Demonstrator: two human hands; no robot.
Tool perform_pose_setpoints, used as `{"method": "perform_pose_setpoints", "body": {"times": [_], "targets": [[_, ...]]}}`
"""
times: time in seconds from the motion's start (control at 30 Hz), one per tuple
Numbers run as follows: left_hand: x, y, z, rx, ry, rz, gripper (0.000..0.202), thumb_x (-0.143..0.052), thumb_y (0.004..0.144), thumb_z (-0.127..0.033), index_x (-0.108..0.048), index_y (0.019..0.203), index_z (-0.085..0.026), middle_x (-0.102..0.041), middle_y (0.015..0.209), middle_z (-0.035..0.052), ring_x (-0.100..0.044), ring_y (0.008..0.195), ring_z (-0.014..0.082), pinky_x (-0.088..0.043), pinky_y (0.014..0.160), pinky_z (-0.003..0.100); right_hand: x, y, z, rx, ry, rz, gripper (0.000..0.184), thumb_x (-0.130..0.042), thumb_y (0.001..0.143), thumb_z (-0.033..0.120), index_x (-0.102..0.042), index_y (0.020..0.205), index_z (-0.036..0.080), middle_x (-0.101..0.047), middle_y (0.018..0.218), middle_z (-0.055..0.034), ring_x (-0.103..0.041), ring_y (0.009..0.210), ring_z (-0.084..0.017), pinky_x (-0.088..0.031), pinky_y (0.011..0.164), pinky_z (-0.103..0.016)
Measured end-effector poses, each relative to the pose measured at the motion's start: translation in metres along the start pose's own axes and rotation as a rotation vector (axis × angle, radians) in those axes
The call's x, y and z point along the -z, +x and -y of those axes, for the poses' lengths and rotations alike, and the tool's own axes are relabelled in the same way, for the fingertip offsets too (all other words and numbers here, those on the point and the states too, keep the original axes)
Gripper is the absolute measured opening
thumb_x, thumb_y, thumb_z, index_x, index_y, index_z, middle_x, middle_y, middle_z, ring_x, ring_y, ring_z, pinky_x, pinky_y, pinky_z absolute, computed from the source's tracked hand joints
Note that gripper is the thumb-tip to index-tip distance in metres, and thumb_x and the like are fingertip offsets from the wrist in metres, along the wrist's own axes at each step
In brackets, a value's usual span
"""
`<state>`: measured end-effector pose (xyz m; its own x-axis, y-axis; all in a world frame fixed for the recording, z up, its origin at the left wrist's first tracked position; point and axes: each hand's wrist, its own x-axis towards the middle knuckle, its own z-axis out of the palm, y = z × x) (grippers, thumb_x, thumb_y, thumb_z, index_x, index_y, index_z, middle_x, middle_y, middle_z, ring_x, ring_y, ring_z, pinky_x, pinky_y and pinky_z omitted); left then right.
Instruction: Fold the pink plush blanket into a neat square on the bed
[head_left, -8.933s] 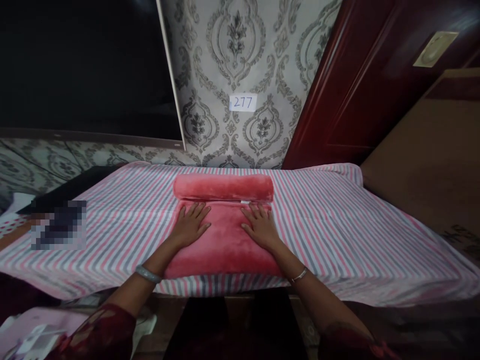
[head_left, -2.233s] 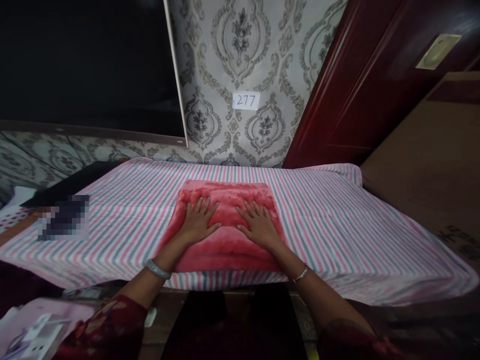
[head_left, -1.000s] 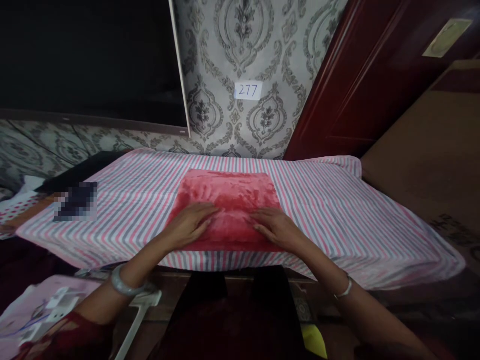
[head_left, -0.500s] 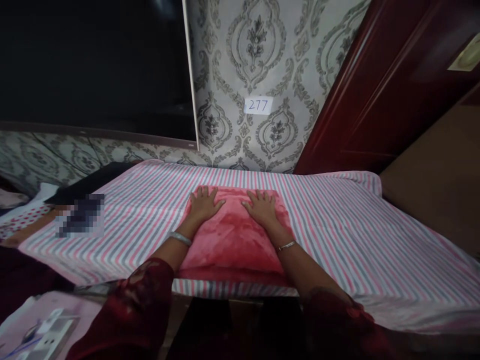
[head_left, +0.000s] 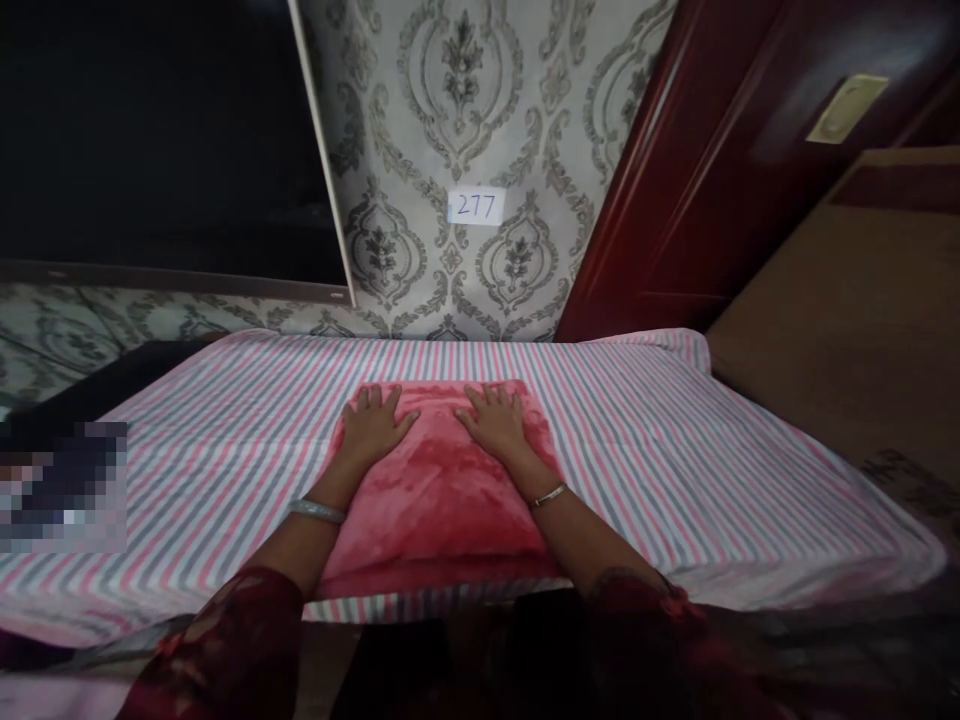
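Observation:
A folded red plush towel (head_left: 439, 500) lies flat on a table covered by a pink, grey and white striped cloth (head_left: 660, 450). My left hand (head_left: 369, 425) rests palm down on the towel's far left corner, fingers spread. Palm down on the far right part of the towel is my right hand (head_left: 495, 422), fingers also spread. Both hands press flat and hold nothing. A bangle sits on each wrist, and dark red sleeves cover my forearms.
Patterned wallpaper with a white label reading 277 (head_left: 475, 207) stands behind the table. A dark screen (head_left: 150, 140) fills the upper left. At the right is a dark red wooden door (head_left: 720, 170). A brown surface (head_left: 840, 320) lies to the right of the table.
The towel's rolled far end has been laid flat. My hands drew to its near edge, then slid forward to its far edge, where they lie now. The view shifted a little.

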<state>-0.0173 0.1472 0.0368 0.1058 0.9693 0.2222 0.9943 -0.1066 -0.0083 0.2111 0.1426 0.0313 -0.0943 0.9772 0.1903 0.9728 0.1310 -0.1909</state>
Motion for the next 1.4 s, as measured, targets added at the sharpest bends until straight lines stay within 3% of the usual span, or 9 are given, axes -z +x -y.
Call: {"method": "perform_pose_setpoints", "body": {"times": [0.23, 0.33, 0.43, 0.57, 0.7, 0.8, 0.93, 1.17, 1.4], "targets": [[0.001, -0.001, -0.001, -0.004, 0.034, -0.038, 0.070, -0.033, 0.100, -0.060, -0.040, 0.156, -0.020, -0.041, 0.158, 0.0205, -0.034, 0.146, 0.0405, -0.036, 0.109, 0.061, 0.019, 0.011, -0.022, -0.066, 0.003, 0.086, 0.055, -0.029, 0.107, 0.053, -0.051, 0.149, 0.026, -0.046, 0.155, -0.0103, -0.028, 0.148, -0.033, -0.013, 0.119, -0.063], [0.003, -0.004, -0.003, -0.003, 0.027, -0.048, 0.069, -0.035, 0.100, -0.060, -0.040, 0.157, -0.021, -0.041, 0.158, 0.0202, -0.034, 0.146, 0.0410, -0.037, 0.109, 0.060, 0.018, 0.016, -0.038, -0.155, 0.086, 0.111, 0.056, -0.029, 0.105, 0.055, -0.049, 0.150, 0.029, -0.035, 0.163, -0.0077, -0.024, 0.149, -0.036, -0.022, 0.115, -0.066], [0.005, -0.006, -0.005, -0.001, 0.023, -0.040, 0.069, -0.036, 0.100, -0.059, -0.039, 0.157, -0.021, -0.042, 0.158, 0.0202, -0.032, 0.148, 0.0412, -0.036, 0.110, 0.060, 0.013, 0.024, -0.050, -0.245, 0.296, 0.093, 0.056, -0.036, 0.103, 0.054, -0.049, 0.151, 0.028, -0.030, 0.165, -0.0084, -0.032, 0.146, -0.036, -0.030, 0.114, -0.061], [0.005, -0.007, -0.005, 0.002, 0.018, -0.051, 0.067, -0.037, 0.100, -0.059, -0.042, 0.156, -0.021, -0.042, 0.158, 0.0200, -0.032, 0.148, 0.0421, -0.037, 0.109, 0.061, 0.011, 0.046, -0.070, -0.341, 0.472, 0.052, 0.050, -0.042, 0.101, 0.037, -0.059, 0.142, 0.015, -0.052, 0.149, -0.0180, -0.047, 0.137, -0.034, -0.036, 0.113, -0.051], [0.003, -0.007, -0.003, 0.002, 0.013, -0.077, 0.066, -0.036, 0.100, -0.058, -0.044, 0.154, -0.021, -0.041, 0.159, 0.0198, -0.032, 0.148, 0.0413, -0.036, 0.110, 0.060, 0.013, 0.066, -0.097, -0.396, 0.602, 0.014, 0.036, -0.050, 0.093, 0.023, -0.075, 0.115, 0.010, -0.067, 0.127, -0.0212, -0.058, 0.125, -0.033, -0.044, 0.106, -0.042], [0.001, -0.005, -0.003, 0.005, 0.008, -0.064, 0.067, -0.036, 0.100, -0.058, -0.045, 0.154, -0.019, -0.042, 0.158, 0.0198, -0.035, 0.146, 0.0407, -0.036, 0.110, 0.059, 0.010, 0.068, -0.115, -0.378, 0.766, 0.008, 0.032, -0.058, 0.085, 0.018, -0.076, 0.110, 0.012, -0.075, 0.107, -0.0160, -0.070, 0.100, -0.027, -0.053, 0.088, -0.035], [0.000, -0.003, -0.001, -0.005, 0.016, -0.089, 0.067, -0.037, 0.099, -0.058, -0.046, 0.153, -0.020, -0.045, 0.156, 0.0195, -0.037, 0.145, 0.0400, -0.037, 0.108, 0.059, 0.000, 0.061, -0.130, -0.275, 0.971, 0.017, 0.038, -0.061, 0.082, 0.020, -0.072, 0.118, 0.013, -0.075, 0.084, -0.0072, -0.067, 0.070, -0.017, -0.055, 0.067, -0.028], [-0.004, -0.002, 0.001, -0.014, 0.038, -0.116, 0.065, -0.039, 0.099, -0.057, -0.048, 0.152, -0.019, -0.045, 0.156, 0.0192, -0.037, 0.145, 0.0388, -0.038, 0.108, 0.057, -0.016, 0.067, -0.136, -0.091, 0.971, -0.045, 0.041, -0.066, 0.075, 0.017, -0.073, 0.115, 0.017, -0.073, 0.093, -0.0051, -0.064, 0.075, -0.015, -0.054, 0.071, -0.027], [-0.002, -0.004, 0.000, 0.003, 0.058, -0.068, 0.067, -0.037, 0.099, -0.060, -0.045, 0.154, -0.021, -0.043, 0.158, 0.0186, -0.036, 0.146, 0.0384, -0.038, 0.109, 0.057, -0.024, 0.075, -0.136, -0.029, 0.782, -0.170, 0.023, -0.060, 0.067, 0.011, -0.075, 0.082, 0.019, -0.069, 0.097, -0.0063, -0.063, 0.094, -0.021, -0.049, 0.087, -0.029]]}}
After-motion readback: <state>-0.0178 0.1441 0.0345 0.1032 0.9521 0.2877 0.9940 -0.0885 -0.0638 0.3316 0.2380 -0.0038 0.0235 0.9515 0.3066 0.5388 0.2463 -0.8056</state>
